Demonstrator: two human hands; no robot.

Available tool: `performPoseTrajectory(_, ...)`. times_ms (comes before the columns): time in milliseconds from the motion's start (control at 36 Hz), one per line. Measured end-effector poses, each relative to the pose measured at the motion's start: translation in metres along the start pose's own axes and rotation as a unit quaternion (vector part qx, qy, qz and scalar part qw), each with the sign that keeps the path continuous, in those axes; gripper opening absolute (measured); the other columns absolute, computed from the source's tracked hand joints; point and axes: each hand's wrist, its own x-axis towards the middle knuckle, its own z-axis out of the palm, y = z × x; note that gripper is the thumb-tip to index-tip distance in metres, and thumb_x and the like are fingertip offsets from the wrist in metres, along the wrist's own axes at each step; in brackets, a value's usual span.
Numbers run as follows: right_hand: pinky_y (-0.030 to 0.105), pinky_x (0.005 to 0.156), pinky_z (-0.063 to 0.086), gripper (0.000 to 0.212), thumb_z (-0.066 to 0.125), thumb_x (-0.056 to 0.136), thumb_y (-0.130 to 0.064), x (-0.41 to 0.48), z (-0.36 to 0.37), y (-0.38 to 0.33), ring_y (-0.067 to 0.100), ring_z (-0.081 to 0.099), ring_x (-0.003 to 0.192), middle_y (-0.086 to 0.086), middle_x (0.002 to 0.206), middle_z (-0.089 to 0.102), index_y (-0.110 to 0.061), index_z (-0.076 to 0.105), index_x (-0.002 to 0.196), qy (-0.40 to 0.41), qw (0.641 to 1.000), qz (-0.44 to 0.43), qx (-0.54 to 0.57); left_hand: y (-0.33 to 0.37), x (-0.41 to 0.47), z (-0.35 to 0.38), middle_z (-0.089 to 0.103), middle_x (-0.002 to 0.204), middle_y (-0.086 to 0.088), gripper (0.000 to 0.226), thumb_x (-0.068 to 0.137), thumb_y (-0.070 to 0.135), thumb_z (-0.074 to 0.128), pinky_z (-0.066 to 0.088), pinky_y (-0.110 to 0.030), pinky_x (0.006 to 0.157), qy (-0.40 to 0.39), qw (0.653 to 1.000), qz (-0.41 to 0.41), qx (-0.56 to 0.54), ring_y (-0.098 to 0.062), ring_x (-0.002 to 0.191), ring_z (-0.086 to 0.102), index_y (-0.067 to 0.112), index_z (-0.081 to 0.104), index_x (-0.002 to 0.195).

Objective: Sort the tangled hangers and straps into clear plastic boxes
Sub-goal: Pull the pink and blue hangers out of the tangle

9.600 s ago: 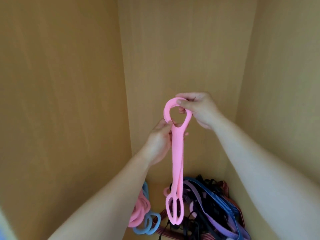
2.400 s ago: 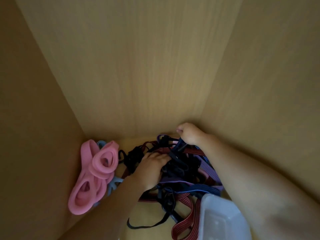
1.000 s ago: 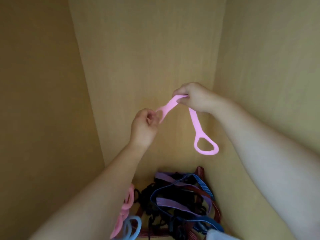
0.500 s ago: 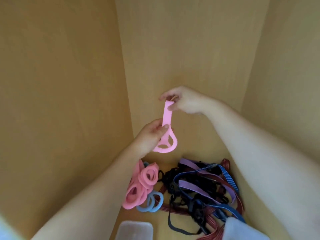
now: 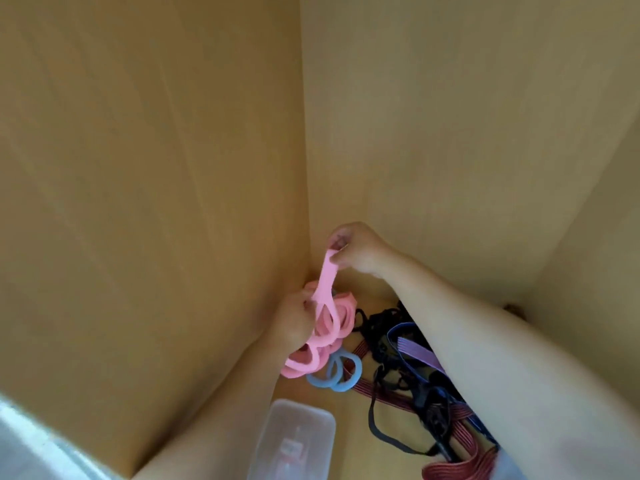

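Right hand point(image 5: 356, 249) pinches the top end of a pink hanger point(image 5: 325, 282); left hand point(image 5: 294, 320) grips its lower loop, just above the pink pile point(image 5: 346, 315). Step: grouping hangers. Next, probably: release it, then work the strap tangle point(image 5: 408, 358) loose; clear box point(image 5: 298, 434) sits near.

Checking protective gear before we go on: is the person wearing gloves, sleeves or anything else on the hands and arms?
No. The left hand and right hand are bare, without gloves. The left forearm and right forearm show no sleeve, watch or band. No rings are visible, though the fingers are blurred.
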Motion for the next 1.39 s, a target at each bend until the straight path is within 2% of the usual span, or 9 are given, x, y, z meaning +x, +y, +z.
performPoseTrajectory(167,0.029,0.092,0.048,0.032,0.069,0.085,-0.008,0.017,0.026,0.039,0.025,0.062,0.109,0.011,0.119,0.065,-0.002,0.066,0.116,-0.025,0.995,0.019,-0.093,-0.021,0.006,0.025,0.065,0.085,-0.004,0.027,0.099,0.028,0.046,0.043,-0.022,0.062,0.047,0.993,0.021,0.102,-0.014,0.068,0.057,0.012,0.067,0.105)
performPoseTrajectory(278,0.028,0.084,0.05,0.026,0.066,0.087,-0.006,0.014,0.023,0.062,0.025,0.063,0.103,0.013,0.115,0.066,-0.003,0.067,0.113,-0.02,0.993,0.051,-0.109,-0.029,0.002,0.045,0.04,0.147,-0.008,0.043,0.095,0.015,0.049,0.029,-0.033,0.107,-0.087,0.952,0.125,0.265,-0.024,0.131,0.039,0.019,0.049,0.138)
performPoseTrajectory(361,0.034,0.086,0.05,0.017,0.064,0.088,-0.008,0.006,0.013,0.076,0.028,0.065,0.1,0.015,0.106,0.07,-0.003,0.072,0.102,-0.013,0.988,0.063,-0.142,-0.037,0.001,0.059,0.025,0.157,0.0,0.044,0.1,0.028,0.041,0.007,-0.039,0.119,-0.097,0.932,0.132,0.324,-0.02,0.145,0.015,0.026,0.041,0.144)
performPoseTrajectory(444,0.031,0.079,0.049,0.017,0.06,0.09,-0.01,-0.012,-0.001,0.087,0.026,0.064,0.094,0.016,0.106,0.07,-0.004,0.071,0.102,-0.037,0.982,0.081,-0.166,-0.043,0.007,0.07,0.03,0.154,0.001,0.045,0.099,0.037,0.04,0.008,-0.042,0.118,-0.093,0.919,0.133,0.359,-0.022,0.141,0.021,0.028,0.041,0.143)
performPoseTrajectory(611,0.028,0.103,0.04,0.039,0.061,0.095,-0.028,-0.061,-0.02,0.102,0.021,0.052,0.125,0.004,0.139,0.055,-0.015,0.059,0.131,-0.128,0.954,0.081,-0.259,-0.029,0.022,0.07,0.051,0.131,-0.001,0.055,0.085,0.037,0.053,0.021,-0.034,0.108,-0.052,0.86,0.178,0.476,-0.023,0.12,0.039,0.022,0.044,0.137)
performPoseTrajectory(694,0.035,0.11,0.035,0.057,0.064,0.09,-0.042,-0.074,-0.011,0.113,0.023,0.041,0.135,0.004,0.147,0.045,-0.019,0.049,0.141,-0.163,0.934,0.053,-0.313,-0.028,0.025,0.078,0.045,0.136,-0.004,0.057,0.089,0.049,0.045,0.005,-0.043,0.115,-0.069,0.852,0.185,0.485,-0.027,0.13,0.029,0.02,0.045,0.138)
performPoseTrajectory(806,0.056,0.119,0.004,0.082,0.061,0.083,-0.062,-0.086,0.014,0.13,0.033,0.005,0.148,0.008,0.161,0.013,-0.028,0.031,0.15,-0.208,0.88,0.031,-0.426,-0.036,0.019,0.092,0.016,0.155,-0.007,0.079,0.082,0.072,0.04,-0.002,-0.066,0.109,-0.158,0.855,0.103,0.484,-0.035,0.146,-0.006,0.03,0.024,0.148)
performPoseTrajectory(1000,0.063,0.114,-0.011,0.109,0.063,0.068,-0.077,-0.086,0.044,0.152,0.039,-0.013,0.147,0.009,0.161,-0.017,-0.034,0.012,0.154,-0.238,0.851,0.035,-0.467,-0.047,0.023,0.087,0.004,0.161,-0.006,0.077,0.085,0.051,0.05,0.0,-0.067,0.109,-0.19,0.827,0.104,0.519,-0.034,0.146,-0.013,0.033,0.015,0.151)
performPoseTrajectory(1389,0.06,0.115,-0.011,0.099,0.063,0.069,-0.075,-0.077,0.038,0.175,0.035,-0.009,0.148,0.003,0.163,-0.004,-0.037,0.022,0.151,-0.227,0.864,0.07,-0.444,-0.06,0.027,0.085,0.003,0.162,-0.001,0.059,0.099,0.055,0.026,-0.006,-0.059,0.113,-0.189,0.817,0.13,0.53,-0.027,0.147,-0.016,0.034,0.015,0.152)
